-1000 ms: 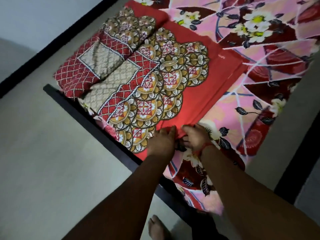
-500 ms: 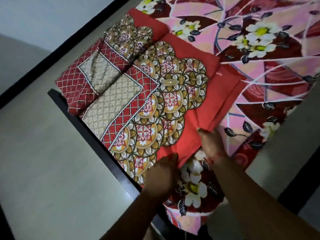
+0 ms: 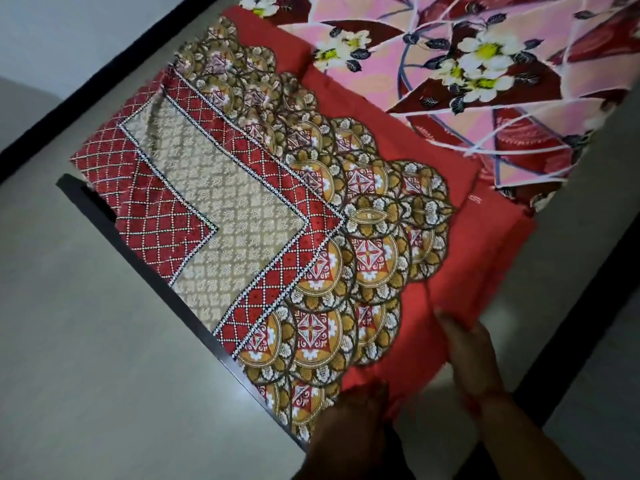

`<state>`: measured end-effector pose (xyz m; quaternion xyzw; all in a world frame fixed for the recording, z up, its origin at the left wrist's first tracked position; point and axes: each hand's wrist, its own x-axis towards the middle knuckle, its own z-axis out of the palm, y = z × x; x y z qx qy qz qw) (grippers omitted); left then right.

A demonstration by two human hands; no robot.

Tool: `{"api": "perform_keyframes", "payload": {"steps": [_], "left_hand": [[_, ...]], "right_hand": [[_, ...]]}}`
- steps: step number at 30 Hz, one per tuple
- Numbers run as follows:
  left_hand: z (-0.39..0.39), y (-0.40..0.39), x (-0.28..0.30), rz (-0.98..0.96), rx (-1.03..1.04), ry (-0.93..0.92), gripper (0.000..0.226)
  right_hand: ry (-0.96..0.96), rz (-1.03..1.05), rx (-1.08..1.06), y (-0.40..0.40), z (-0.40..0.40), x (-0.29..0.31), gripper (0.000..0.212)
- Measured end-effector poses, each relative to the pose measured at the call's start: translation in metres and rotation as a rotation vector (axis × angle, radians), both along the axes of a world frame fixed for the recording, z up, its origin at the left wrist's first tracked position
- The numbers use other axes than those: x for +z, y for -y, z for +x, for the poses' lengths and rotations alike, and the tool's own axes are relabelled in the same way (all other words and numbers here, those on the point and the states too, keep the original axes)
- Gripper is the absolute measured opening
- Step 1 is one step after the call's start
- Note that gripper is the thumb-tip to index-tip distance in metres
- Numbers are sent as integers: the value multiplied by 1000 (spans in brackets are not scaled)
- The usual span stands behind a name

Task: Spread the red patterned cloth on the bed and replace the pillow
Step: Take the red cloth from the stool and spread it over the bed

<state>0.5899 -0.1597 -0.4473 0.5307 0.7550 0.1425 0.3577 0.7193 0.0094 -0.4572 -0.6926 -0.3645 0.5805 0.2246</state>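
Head view of a bed point(image 3: 162, 289) with a dark frame edge running diagonally across a pale floor point(image 3: 86, 358). The folded red cloth point(image 3: 391, 216), printed with lattice bands, a beige panel and gold medallions, lies along the bed's near edge, over a pink floral sheet point(image 3: 485, 98) that covers the far part of the bed. The left hand point(image 3: 349, 415) is closed on the cloth's near corner, at the bed's edge. The right hand point(image 3: 472, 358), fingers extended and close together, grips the plain red border just beside that corner, with the fabric raised in folds above it. A red band shows at the right wrist. The pillow cannot be identified in this view.
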Motion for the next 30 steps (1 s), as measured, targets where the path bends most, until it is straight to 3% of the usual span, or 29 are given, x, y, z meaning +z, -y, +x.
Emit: {"api": "perform_keyframes", "payload": {"steps": [2,5,7,11,14,16,21,23,26,30], "left_hand": [[2,-2,-4,-101,-93,65,29],[-4,-6,-2,-126,-218,22,74],[-2,-10,4,-115,-195,-1,85],[3,-27,9,-82,-192,-128,68],[11,-46,3,-138,-197,-196,78],[19,-59,6,-131,-214,-251,72],[45,-81,11,45,-263,-279,50],[52,-78,12,54,-289,-297,47],[54,-70,7,-18,-290,-255,46],[54,-71,2,-39,-294,-279,41]], "right_hand": [[-7,48,-64,-18,-12,0,37],[39,122,-133,-45,-29,-2,46],[75,130,-159,-55,-33,-5,37],[166,128,-186,-67,-29,-13,37],[181,140,-202,-90,-22,-14,45],[182,173,-207,-104,-15,-9,54],[119,441,-290,-125,22,12,55],[94,403,-283,-121,36,7,57],[93,173,-242,-113,49,-9,50],[-135,-75,-348,-128,56,-23,29]]}}
